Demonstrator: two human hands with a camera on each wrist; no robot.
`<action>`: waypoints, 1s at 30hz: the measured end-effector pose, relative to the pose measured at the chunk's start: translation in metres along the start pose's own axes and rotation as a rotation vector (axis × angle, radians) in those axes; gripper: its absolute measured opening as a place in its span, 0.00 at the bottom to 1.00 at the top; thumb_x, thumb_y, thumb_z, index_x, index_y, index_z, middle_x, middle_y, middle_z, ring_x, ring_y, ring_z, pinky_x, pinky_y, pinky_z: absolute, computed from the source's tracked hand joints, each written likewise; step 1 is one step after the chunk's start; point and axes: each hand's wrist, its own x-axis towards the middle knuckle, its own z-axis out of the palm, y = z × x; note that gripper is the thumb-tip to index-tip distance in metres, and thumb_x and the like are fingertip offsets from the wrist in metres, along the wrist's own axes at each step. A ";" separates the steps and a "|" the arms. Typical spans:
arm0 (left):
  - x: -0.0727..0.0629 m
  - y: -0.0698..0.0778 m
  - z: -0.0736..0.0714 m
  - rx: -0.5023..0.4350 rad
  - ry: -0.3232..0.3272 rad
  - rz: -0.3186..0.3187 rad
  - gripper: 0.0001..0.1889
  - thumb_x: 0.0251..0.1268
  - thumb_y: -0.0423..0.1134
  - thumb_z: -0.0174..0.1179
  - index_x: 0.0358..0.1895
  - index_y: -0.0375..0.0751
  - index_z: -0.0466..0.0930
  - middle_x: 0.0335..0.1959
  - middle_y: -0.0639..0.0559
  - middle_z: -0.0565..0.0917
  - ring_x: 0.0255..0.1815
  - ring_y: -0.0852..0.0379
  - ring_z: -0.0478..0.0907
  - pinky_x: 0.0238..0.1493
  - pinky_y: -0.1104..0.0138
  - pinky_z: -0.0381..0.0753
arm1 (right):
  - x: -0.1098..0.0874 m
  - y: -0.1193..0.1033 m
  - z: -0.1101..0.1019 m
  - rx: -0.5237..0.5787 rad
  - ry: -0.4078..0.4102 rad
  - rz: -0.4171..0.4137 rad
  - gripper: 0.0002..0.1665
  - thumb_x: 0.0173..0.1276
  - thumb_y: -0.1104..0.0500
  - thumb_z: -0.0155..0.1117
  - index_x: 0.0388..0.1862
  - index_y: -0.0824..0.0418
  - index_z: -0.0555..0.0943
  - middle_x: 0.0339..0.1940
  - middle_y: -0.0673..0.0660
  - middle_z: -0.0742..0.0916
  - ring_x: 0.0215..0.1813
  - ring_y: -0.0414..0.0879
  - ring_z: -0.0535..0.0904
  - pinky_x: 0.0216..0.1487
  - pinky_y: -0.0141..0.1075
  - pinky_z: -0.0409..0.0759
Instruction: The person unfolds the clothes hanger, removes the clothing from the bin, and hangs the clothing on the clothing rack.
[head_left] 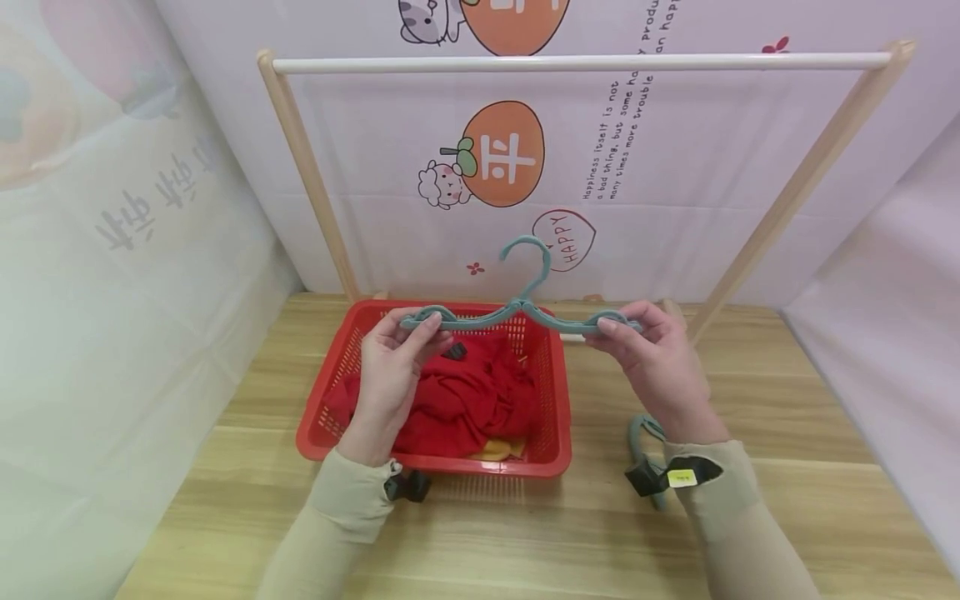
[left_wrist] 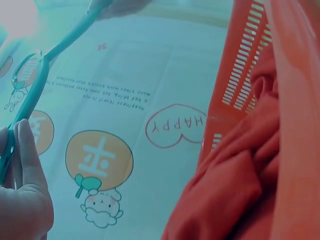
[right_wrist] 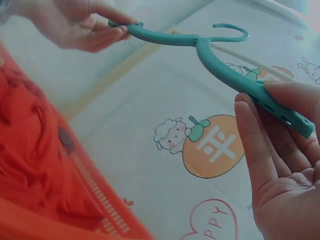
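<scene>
A teal folding clothes hanger [head_left: 549, 322] is spread out level above the far edge of a red plastic basket [head_left: 560, 400], its hook pointing up. My left hand [head_left: 392, 367] pinches one end of it between thumb and fingers. At the other end, my right hand [head_left: 656, 367] holds the arm, thumb on top and fingers beneath, as the right wrist view shows. Red cloth [head_left: 457, 400] lies crumpled in the basket below my left hand, with a bit of yellow fabric [head_left: 501, 450] near the front.
A rack with a white top bar [head_left: 585, 62] and wooden posts [head_left: 798, 196] stands behind the basket. A second teal hanger [head_left: 637, 433] lies on the wooden table [head_left: 570, 542], partly hidden under my right wrist. Printed sheets [head_left: 225, 275] hang at the back and sides.
</scene>
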 end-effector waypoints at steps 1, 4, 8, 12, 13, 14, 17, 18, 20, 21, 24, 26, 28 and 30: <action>0.000 -0.001 0.001 -0.017 0.000 0.007 0.04 0.70 0.30 0.65 0.44 0.42 0.85 0.40 0.45 0.88 0.36 0.53 0.88 0.50 0.55 0.85 | 0.000 0.002 0.001 0.019 0.003 -0.003 0.05 0.73 0.73 0.61 0.39 0.65 0.80 0.38 0.59 0.89 0.42 0.50 0.88 0.55 0.42 0.84; 0.000 -0.003 0.005 -0.049 0.007 0.015 0.04 0.71 0.30 0.64 0.44 0.42 0.85 0.40 0.46 0.89 0.37 0.54 0.88 0.51 0.56 0.85 | 0.000 0.007 0.004 0.060 0.013 -0.007 0.08 0.75 0.73 0.59 0.37 0.63 0.79 0.38 0.59 0.90 0.43 0.49 0.88 0.55 0.41 0.84; 0.000 -0.005 0.010 -0.089 0.024 0.016 0.05 0.73 0.30 0.62 0.44 0.43 0.85 0.40 0.47 0.89 0.38 0.55 0.88 0.51 0.57 0.85 | 0.000 0.012 0.008 0.126 0.027 0.004 0.09 0.75 0.73 0.58 0.36 0.61 0.78 0.38 0.57 0.89 0.43 0.48 0.88 0.55 0.40 0.84; 0.000 -0.008 0.013 -0.130 0.031 0.019 0.05 0.73 0.29 0.62 0.43 0.43 0.84 0.39 0.47 0.89 0.38 0.55 0.88 0.50 0.58 0.85 | 0.002 0.016 0.011 0.197 0.030 0.008 0.10 0.75 0.74 0.57 0.35 0.61 0.77 0.37 0.57 0.89 0.42 0.48 0.88 0.54 0.39 0.84; 0.000 -0.008 0.013 -0.137 0.030 0.022 0.05 0.73 0.29 0.62 0.43 0.42 0.84 0.39 0.47 0.89 0.38 0.55 0.88 0.50 0.59 0.85 | 0.002 0.016 0.011 0.211 0.025 0.010 0.10 0.75 0.74 0.57 0.35 0.61 0.77 0.37 0.57 0.89 0.42 0.48 0.88 0.54 0.39 0.84; 0.000 -0.009 0.013 -0.142 0.030 0.023 0.05 0.72 0.29 0.62 0.43 0.42 0.84 0.39 0.47 0.89 0.38 0.55 0.88 0.50 0.59 0.85 | 0.002 0.017 0.012 0.212 0.023 0.011 0.10 0.75 0.73 0.57 0.35 0.61 0.77 0.37 0.56 0.89 0.42 0.48 0.88 0.55 0.39 0.84; 0.000 -0.011 0.012 -0.156 0.022 0.017 0.04 0.73 0.29 0.62 0.43 0.42 0.84 0.40 0.47 0.89 0.38 0.55 0.88 0.51 0.59 0.85 | 0.002 0.018 0.012 0.188 0.028 0.007 0.09 0.75 0.72 0.59 0.35 0.61 0.76 0.38 0.56 0.89 0.43 0.48 0.88 0.55 0.39 0.83; 0.000 -0.011 0.012 -0.156 0.019 0.012 0.04 0.73 0.29 0.62 0.44 0.41 0.85 0.40 0.47 0.89 0.38 0.55 0.88 0.51 0.59 0.85 | 0.002 0.018 0.012 0.174 0.031 0.002 0.09 0.75 0.72 0.59 0.35 0.61 0.76 0.38 0.56 0.89 0.43 0.48 0.88 0.55 0.40 0.83; -0.001 -0.012 0.012 -0.156 0.009 -0.005 0.04 0.73 0.30 0.62 0.44 0.41 0.85 0.40 0.47 0.89 0.39 0.54 0.88 0.51 0.58 0.85 | 0.002 0.018 0.012 0.140 0.048 -0.008 0.09 0.74 0.72 0.60 0.35 0.60 0.76 0.37 0.56 0.89 0.43 0.48 0.88 0.55 0.40 0.84; -0.002 -0.013 0.013 -0.156 0.001 -0.017 0.05 0.73 0.30 0.62 0.45 0.41 0.85 0.40 0.47 0.89 0.39 0.54 0.88 0.52 0.57 0.85 | 0.002 0.018 0.012 0.133 0.050 -0.013 0.09 0.74 0.72 0.60 0.35 0.61 0.76 0.37 0.57 0.89 0.43 0.48 0.88 0.55 0.41 0.84; -0.004 -0.016 0.015 -0.131 -0.019 -0.058 0.05 0.72 0.31 0.63 0.46 0.41 0.86 0.41 0.46 0.88 0.40 0.53 0.88 0.54 0.56 0.84 | 0.003 0.017 0.012 0.115 0.049 -0.011 0.09 0.74 0.72 0.60 0.35 0.61 0.77 0.38 0.57 0.89 0.43 0.49 0.88 0.55 0.42 0.84; -0.005 -0.018 0.016 -0.116 -0.038 -0.078 0.06 0.72 0.30 0.63 0.47 0.41 0.86 0.41 0.46 0.88 0.42 0.52 0.88 0.55 0.55 0.83 | 0.003 0.018 0.012 0.112 0.041 -0.005 0.08 0.74 0.72 0.60 0.36 0.62 0.77 0.38 0.58 0.89 0.43 0.50 0.89 0.55 0.42 0.83; -0.005 -0.019 0.017 -0.106 -0.054 -0.087 0.07 0.72 0.30 0.63 0.48 0.41 0.86 0.42 0.45 0.88 0.42 0.51 0.88 0.56 0.53 0.82 | 0.003 0.019 0.013 0.109 0.032 -0.003 0.08 0.74 0.72 0.60 0.36 0.62 0.77 0.39 0.58 0.89 0.43 0.50 0.89 0.55 0.43 0.83; -0.005 -0.020 0.019 -0.106 -0.072 -0.082 0.08 0.72 0.29 0.63 0.49 0.41 0.86 0.42 0.47 0.88 0.43 0.51 0.88 0.56 0.53 0.82 | 0.003 0.020 0.014 0.117 0.019 -0.005 0.08 0.74 0.73 0.60 0.36 0.62 0.77 0.39 0.59 0.89 0.44 0.50 0.89 0.55 0.44 0.83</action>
